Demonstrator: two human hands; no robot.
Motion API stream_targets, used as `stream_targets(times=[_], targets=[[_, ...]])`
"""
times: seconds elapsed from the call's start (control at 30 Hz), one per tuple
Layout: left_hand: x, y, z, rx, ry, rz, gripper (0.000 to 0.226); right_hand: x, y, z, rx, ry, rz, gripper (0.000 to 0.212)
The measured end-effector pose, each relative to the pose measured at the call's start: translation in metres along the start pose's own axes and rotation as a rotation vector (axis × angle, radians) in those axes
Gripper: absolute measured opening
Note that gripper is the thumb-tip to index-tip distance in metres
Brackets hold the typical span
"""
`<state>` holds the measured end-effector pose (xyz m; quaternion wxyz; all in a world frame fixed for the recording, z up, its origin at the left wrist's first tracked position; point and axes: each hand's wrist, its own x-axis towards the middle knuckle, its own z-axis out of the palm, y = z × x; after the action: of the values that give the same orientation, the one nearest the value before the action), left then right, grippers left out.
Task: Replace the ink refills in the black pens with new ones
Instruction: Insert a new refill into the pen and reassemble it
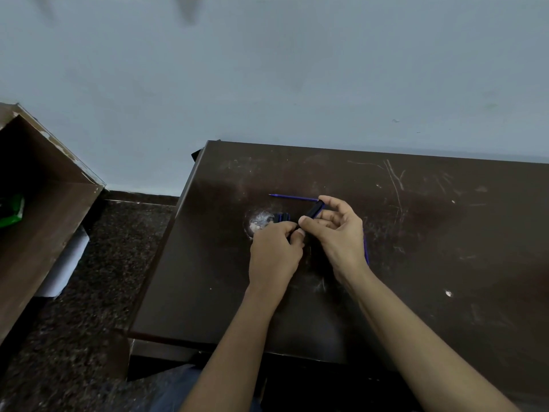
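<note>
A pale blue wall [297, 69] fills the space ahead of me, and the dark, scratched table [430, 248] stands against it. To my left are a speckled dark floor [89, 292] and an open brown wooden box [44, 203] with something green inside.

My left hand [274, 252] rests on the table with its back up, fingers curled round a small bundle of black pens [282, 217] beside a worn white patch [260, 221]. My right hand [341, 233] touches it thumb to thumb and pinches 1 black pen barrel [315, 211] between thumb and forefinger, tilted up toward the wall; the other fingers are loosely bent.

1 thin blue refill [294, 197] lies flat on the table just beyond my hands, its tip pointing left. A second blue refill [366, 248] shows along the outer edge of my right hand.
</note>
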<state>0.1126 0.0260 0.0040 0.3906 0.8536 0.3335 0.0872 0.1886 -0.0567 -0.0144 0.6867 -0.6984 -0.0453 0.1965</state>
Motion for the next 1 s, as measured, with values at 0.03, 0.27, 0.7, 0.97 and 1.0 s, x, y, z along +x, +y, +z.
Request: stream_targets(times=[0.03,0.27,0.7,0.97,1.0], targets=[[0.000,-0.002,0.001,0.001,0.001,-0.004,0.019,-0.001,0.000,0.000,-0.002,0.006,0.002,0.050],[-0.007,-0.005,0.010,-0.023,-0.021,-0.043,0.015,-0.002,-0.001,-0.004,-0.133,0.026,-0.016,0.046],[-0.006,0.009,0.027,0.090,-0.071,0.002,0.029,0.005,0.001,-0.012,-0.450,-0.036,-0.081,0.054],[-0.007,0.005,0.027,0.143,-0.206,0.010,0.026,0.013,0.015,-0.021,-0.620,-0.078,-0.057,0.057],[-0.007,0.006,0.027,0.150,-0.224,0.020,0.026,0.013,0.018,-0.022,-0.659,-0.083,-0.069,0.056]])
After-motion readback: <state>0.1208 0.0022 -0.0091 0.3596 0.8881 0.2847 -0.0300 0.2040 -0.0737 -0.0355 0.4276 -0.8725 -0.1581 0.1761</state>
